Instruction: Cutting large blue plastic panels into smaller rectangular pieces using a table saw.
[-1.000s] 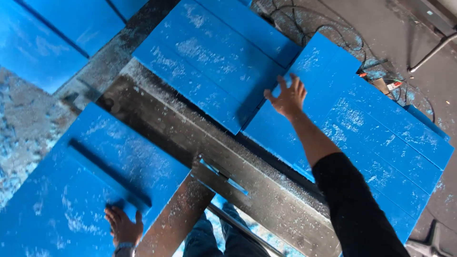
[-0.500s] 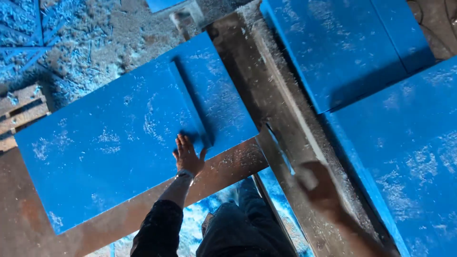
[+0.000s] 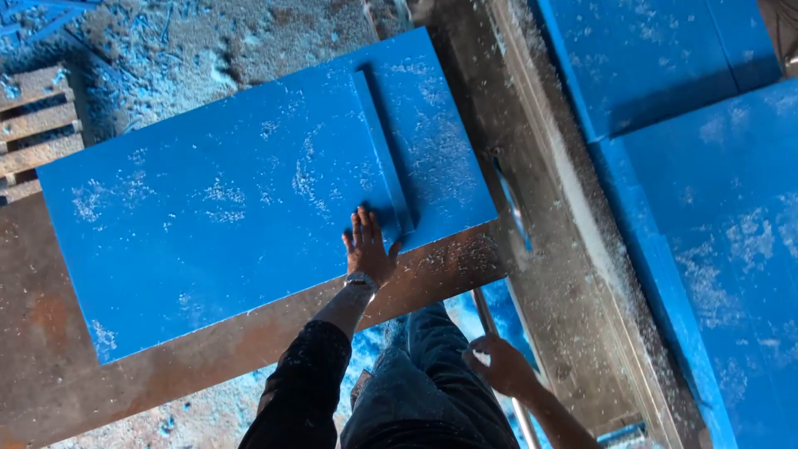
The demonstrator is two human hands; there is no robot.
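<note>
The left hand (image 3: 368, 249) lies flat, fingers spread wide, on the near edge of a big blue board (image 3: 249, 199). The board rests on a rusty steel table (image 3: 50, 366), dusted with pale shavings. A narrow blue strip (image 3: 381, 145) lies on the board, running from the far side down to just beside the thumb. The right hand (image 3: 497, 366) hangs low near the person's leg, loosely curled; it sits close to a thin metal rod (image 3: 522, 416), but whether it grips the rod cannot be told.

To the right, past a grey metal rail (image 3: 565, 208) with a slot holding a saw blade (image 3: 514, 212), more blue boards (image 3: 706, 166) lie side by side. A wooden pallet (image 3: 37, 125) shows at the far left.

The step in hand looks like steadying or shifting the board on the table, with the strip as a loose offcut. Moving it calls for firm flat pressure and a second hand on the board, kept well apart from the blade slot.
</note>
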